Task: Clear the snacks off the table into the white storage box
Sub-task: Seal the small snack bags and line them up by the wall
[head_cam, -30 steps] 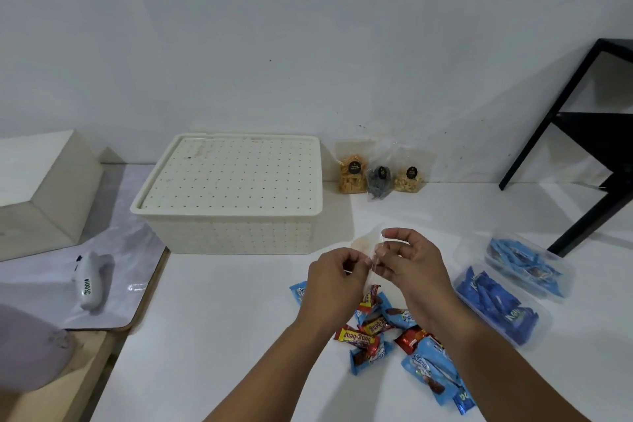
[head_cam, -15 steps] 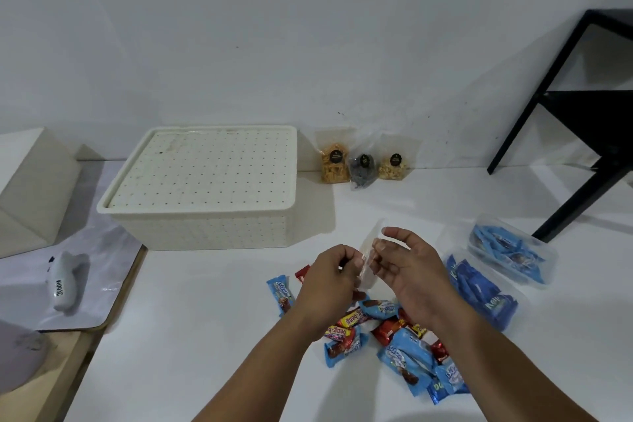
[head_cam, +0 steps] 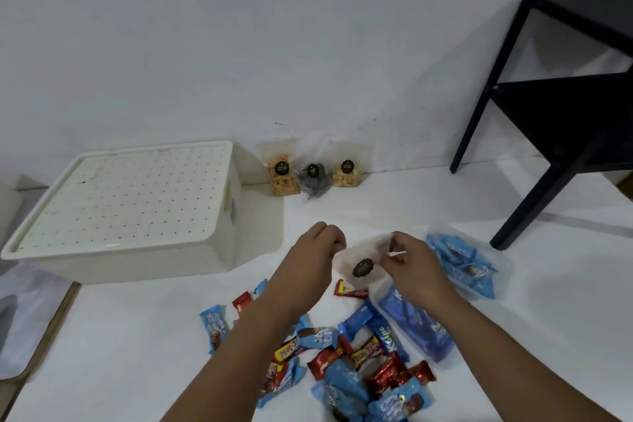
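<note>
The white storage box (head_cam: 130, 216) stands at the left with its perforated lid on. Both hands are raised over the table's middle, holding a clear plastic pouch (head_cam: 363, 264) with a black round sticker between them. My left hand (head_cam: 315, 260) pinches its left edge and my right hand (head_cam: 411, 267) pinches its right edge. Under my forearms lies a heap of small wrapped snacks (head_cam: 346, 363) in blue, red and yellow. Two clear bags of blue packets lie at the right, one near (head_cam: 418, 329) and one farther (head_cam: 462, 264). Three small snack pouches (head_cam: 313, 175) lean against the wall.
A black metal stand (head_cam: 555, 113) occupies the right rear of the white table (head_cam: 137, 353). At the left edge a grey cloth (head_cam: 24, 312) lies on a lower wooden surface.
The view has shifted, so the box and snacks sit further left and lower. My hands have drawn apart, spreading the clear pouch between them and showing its black sticker.
</note>
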